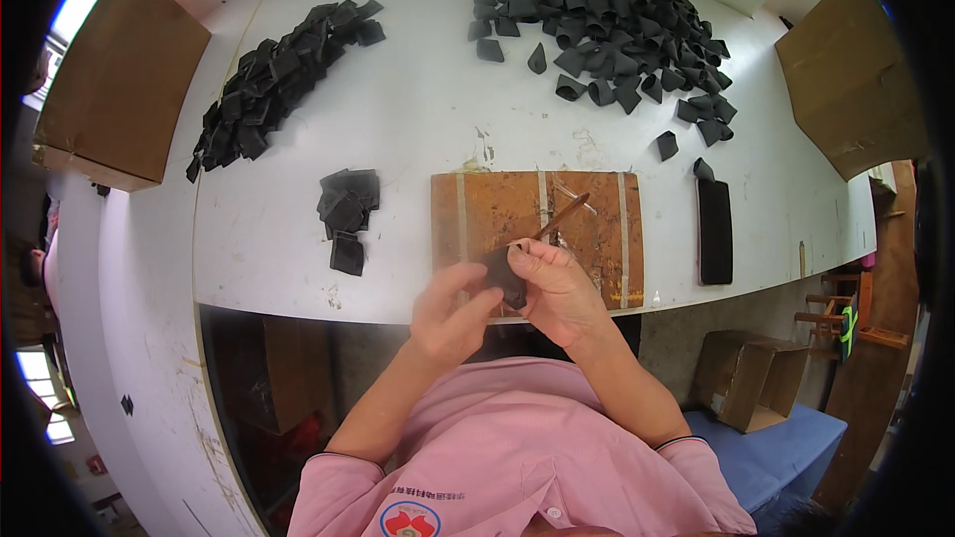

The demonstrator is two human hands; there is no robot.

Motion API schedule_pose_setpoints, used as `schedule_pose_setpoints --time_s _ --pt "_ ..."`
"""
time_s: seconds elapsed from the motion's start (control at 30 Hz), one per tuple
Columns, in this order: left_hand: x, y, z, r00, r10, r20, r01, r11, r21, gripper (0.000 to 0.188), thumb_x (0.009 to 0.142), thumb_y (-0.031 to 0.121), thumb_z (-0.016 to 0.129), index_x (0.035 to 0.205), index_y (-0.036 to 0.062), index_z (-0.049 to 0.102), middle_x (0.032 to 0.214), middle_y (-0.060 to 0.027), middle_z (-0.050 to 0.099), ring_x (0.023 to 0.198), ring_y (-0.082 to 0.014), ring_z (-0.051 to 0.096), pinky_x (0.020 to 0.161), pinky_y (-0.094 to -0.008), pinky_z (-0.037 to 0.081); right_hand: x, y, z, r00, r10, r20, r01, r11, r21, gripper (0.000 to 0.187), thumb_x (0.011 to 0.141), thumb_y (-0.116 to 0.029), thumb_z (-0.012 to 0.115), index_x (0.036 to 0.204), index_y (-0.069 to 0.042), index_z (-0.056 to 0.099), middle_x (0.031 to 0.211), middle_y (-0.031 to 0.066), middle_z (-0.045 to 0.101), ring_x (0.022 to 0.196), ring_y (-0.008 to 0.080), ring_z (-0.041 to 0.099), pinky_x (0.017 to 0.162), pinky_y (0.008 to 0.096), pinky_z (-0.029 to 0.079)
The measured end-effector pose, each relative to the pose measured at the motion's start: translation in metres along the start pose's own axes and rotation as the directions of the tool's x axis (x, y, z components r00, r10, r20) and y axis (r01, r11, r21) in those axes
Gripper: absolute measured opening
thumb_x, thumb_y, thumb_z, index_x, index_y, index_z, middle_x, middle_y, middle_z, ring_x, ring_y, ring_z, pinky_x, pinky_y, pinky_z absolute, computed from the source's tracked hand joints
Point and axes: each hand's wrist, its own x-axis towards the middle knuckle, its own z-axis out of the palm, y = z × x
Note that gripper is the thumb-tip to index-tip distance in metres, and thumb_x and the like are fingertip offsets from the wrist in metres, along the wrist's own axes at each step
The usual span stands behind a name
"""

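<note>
Between my two hands, over the near edge of a stained brown board (487, 209), is a small black sheet piece (506, 278). My left hand (453, 313) grips its left side between thumb and fingers. On its upper right, my right hand (559, 288) pinches the same piece. A thin brown stick (562, 216) slants up and away from the right hand, over the board; whether the fingers hold it I cannot tell. Left of the board lies a small group of flat black pieces (348, 201).
A long pile of flat black pieces (284, 70) lies at the far left. Curled black pieces (607, 20) are heaped at the far right. A black phone-like slab (714, 234) lies right of the board. Cardboard boxes (124, 80) flank the white table (398, 119).
</note>
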Motion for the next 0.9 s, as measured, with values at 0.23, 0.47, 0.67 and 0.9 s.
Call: schedule_pose_setpoints --time_s 0.23,0.47,0.67,0.9 --pt "0.015 0.02 -0.01 0.438 -0.78 0.447 0.591 -0.125 -0.797 0.018 0.083 0.013 0.051 0.091 -0.0027 0.052 0.077 -0.0105 0.057 0.066 -0.0129 0.055 0.054 -0.0226 0.044 -0.007 -0.006 0.001 0.999 -0.019 -0.031 0.019 1.0 -0.022 0.014 0.082 -0.017 0.058 0.087 -0.004 0.057 0.082 0.0044 0.061 0.072 0.0127 0.059 0.066 0.0265 0.048" --pt "0.017 0.013 -0.01 0.353 -0.769 0.534 0.691 -0.171 -0.702 0.009 0.08 0.008 0.056 0.082 -0.001 0.056 0.063 -0.0067 0.058 0.047 -0.0109 0.051 0.046 -0.0208 0.042 -0.006 -0.005 -0.006 1.0 0.01 0.028 -0.008 0.996 -0.094 0.013 0.084 -0.015 0.055 0.084 -0.002 0.056 0.082 0.0058 0.06 0.071 0.0142 0.058 0.067 0.0306 0.048" --pt "0.012 0.008 -0.011 0.378 -0.809 0.45 0.741 -0.027 -0.671 0.005 0.077 0.003 0.062 0.078 -0.001 0.058 0.061 -0.0062 0.058 0.047 -0.0081 0.052 0.042 -0.0165 0.04 -0.013 0.003 0.006 0.762 -0.634 0.131 0.16 -0.012 -0.987 0.017 0.076 -0.015 0.064 0.082 -0.002 0.056 0.074 0.0079 0.056 0.065 0.0205 0.057 0.058 0.0296 0.046" --pt "0.022 0.036 -0.006 0.628 -0.749 0.212 0.738 0.487 -0.467 0.005 0.078 -0.003 0.057 0.082 -0.003 0.06 0.069 -0.0046 0.06 0.059 -0.0077 0.058 0.045 -0.0176 0.043 -0.028 0.003 0.017 0.678 -0.653 0.338 0.463 0.022 -0.886 0.016 0.069 -0.003 0.063 0.083 -0.001 0.056 0.076 0.0098 0.052 0.065 0.024 0.055 0.052 0.0315 0.044"
